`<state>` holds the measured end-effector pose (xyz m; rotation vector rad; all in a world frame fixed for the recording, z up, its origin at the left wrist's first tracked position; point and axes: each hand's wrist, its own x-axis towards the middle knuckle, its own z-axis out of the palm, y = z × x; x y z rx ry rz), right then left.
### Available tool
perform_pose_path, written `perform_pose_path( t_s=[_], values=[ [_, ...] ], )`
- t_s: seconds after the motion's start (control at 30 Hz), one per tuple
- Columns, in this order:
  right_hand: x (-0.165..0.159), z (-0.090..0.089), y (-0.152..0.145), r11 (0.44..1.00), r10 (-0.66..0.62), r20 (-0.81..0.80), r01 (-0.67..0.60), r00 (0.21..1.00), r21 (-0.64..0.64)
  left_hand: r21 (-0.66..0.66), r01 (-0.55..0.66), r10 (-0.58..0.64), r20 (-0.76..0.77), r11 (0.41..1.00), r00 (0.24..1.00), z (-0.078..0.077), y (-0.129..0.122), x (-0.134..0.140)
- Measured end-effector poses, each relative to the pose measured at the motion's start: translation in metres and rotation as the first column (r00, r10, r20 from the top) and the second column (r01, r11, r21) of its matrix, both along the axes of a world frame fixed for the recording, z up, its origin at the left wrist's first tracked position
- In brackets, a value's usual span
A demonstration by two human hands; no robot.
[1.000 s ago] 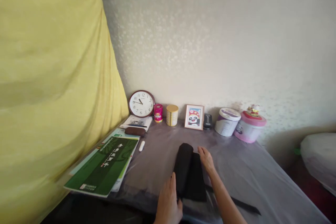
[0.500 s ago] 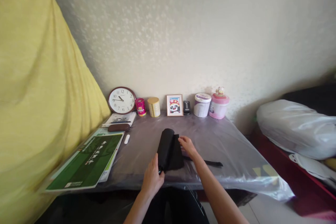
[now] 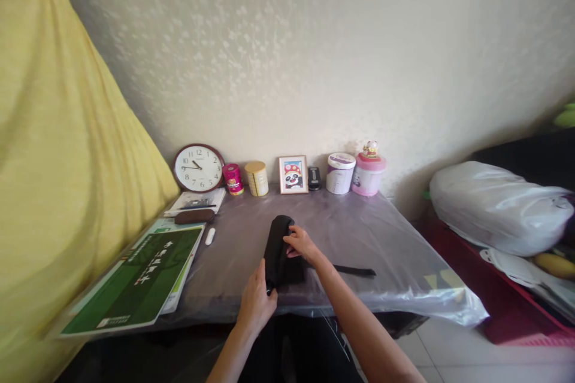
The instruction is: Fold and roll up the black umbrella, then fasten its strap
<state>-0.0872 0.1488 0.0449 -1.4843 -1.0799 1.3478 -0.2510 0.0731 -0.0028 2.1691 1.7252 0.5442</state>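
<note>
On the table (image 3: 354, 221), a black roll (image 3: 275, 248) is clasped at its near end by the left hand (image 3: 257, 299), apparently for steadiness, its far part touched by the right hand's (image 3: 303, 245) bent fingers, whether pinching cannot be told.

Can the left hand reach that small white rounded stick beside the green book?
Probably yes: only grey plastic-covered tabletop separates the left hand from the small white rounded stick. But it holds the black cloth-like roll and may need to let go first.
</note>
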Motion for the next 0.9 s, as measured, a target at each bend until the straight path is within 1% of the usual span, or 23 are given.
perform_pose_path(
  t_s=[0.17, 0.33, 0.4, 0.47, 0.57, 0.67, 0.77, 0.9],
  values=[
    [-0.008, -0.001, 0.003, 1.000, 0.015, -0.010, -0.015, 1.000, 0.013, 0.006, -0.005, 0.005, -0.023, 1.000, 1.000, 0.001, 0.000, 0.000],
    [-0.009, -0.011, 0.008, 0.999, 0.002, 0.009, -0.002, 1.000, 0.041, 0.002, -0.007, 0.008, -0.054, 1.000, 0.998, 0.004, 0.000, 0.001],
    [-0.006, -0.018, 0.012, 0.998, -0.038, 0.029, 0.036, 0.999, 0.057, 0.004, -0.012, 0.012, -0.070, 1.000, 0.997, 0.005, -0.001, 0.002],
    [-0.001, -0.027, 0.017, 0.992, -0.104, 0.060, 0.099, 0.993, 0.080, 0.005, -0.018, 0.018, -0.088, 1.000, 0.996, 0.007, -0.002, 0.004],
    [0.006, -0.039, 0.025, 0.974, -0.207, 0.101, 0.196, 0.973, 0.116, 0.004, -0.029, 0.030, -0.114, 1.000, 0.993, 0.009, -0.003, 0.006],
    [0.010, -0.048, 0.029, 0.955, -0.281, 0.107, 0.267, 0.954, 0.127, 0.001, -0.042, 0.042, -0.130, 0.999, 0.991, 0.011, -0.004, 0.007],
    [0.010, -0.052, 0.029, 0.949, -0.304, 0.073, 0.296, 0.950, 0.105, -0.013, -0.049, 0.046, -0.160, 0.999, 0.986, 0.014, -0.005, 0.008],
    [0.011, -0.053, 0.029, 0.962, -0.268, 0.022, 0.267, 0.963, 0.054, -0.052, -0.055, 0.043, -0.201, 0.997, 0.979, 0.021, -0.007, 0.010]
  ],
)
